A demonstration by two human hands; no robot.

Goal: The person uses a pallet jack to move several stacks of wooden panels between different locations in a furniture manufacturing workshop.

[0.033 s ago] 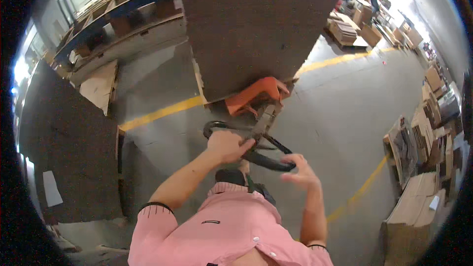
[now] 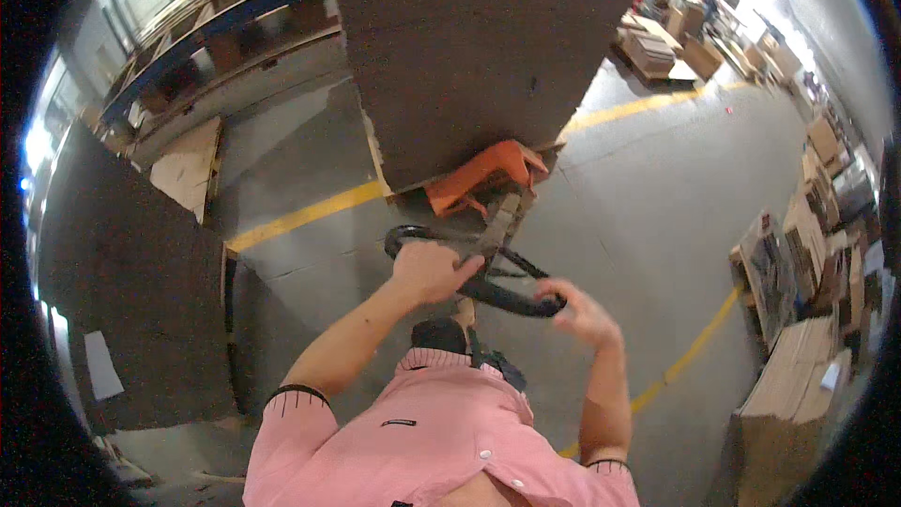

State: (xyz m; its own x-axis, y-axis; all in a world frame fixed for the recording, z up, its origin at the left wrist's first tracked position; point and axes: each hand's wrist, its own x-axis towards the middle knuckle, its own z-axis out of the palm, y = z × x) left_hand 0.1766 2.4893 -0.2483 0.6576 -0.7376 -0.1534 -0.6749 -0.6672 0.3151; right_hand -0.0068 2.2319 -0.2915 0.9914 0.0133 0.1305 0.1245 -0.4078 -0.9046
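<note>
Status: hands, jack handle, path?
Left hand gripping pallet jack handle. Right hand open at the loop's end. Tall dark load directly ahead.

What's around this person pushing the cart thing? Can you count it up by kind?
Orange pallet jack: 1
Black loop handle: 1
Hands on the handle: 2, left hand, right hand
Tall dark stacks: 2
Total: 6

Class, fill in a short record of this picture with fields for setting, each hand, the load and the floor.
Setting: warehouse with stacked cardboard boxes
Left hand: closed around the black loop handle of the orange pallet jack
Right hand: open, fingers at the handle's right end; grip not closed
Load: tall dark brown wrapped block on the jack
Floor: grey concrete with yellow painted lines
</note>
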